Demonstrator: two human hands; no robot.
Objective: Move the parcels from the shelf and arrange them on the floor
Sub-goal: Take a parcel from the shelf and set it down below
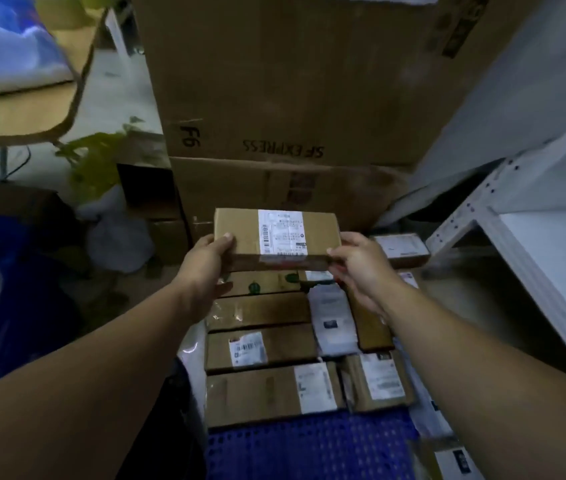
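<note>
A flat brown cardboard parcel (276,237) with a white shipping label is held level in the air between both hands. My left hand (205,268) grips its left end, thumb on top. My right hand (361,268) grips its right end, thumb on the near edge. Below it, several brown parcels (260,348) and a white mailer bag (333,320) lie in rows on a blue perforated pallet (309,448) on the floor. Another labelled parcel (402,249) lies to the right, beyond my right hand.
Large stacked cardboard boxes (292,98) stand right behind the rows. A white metal shelf (544,251) is at the right. At the left are a wooden table (21,109), a green plant (97,161), a blue bin (14,289) and plastic bags.
</note>
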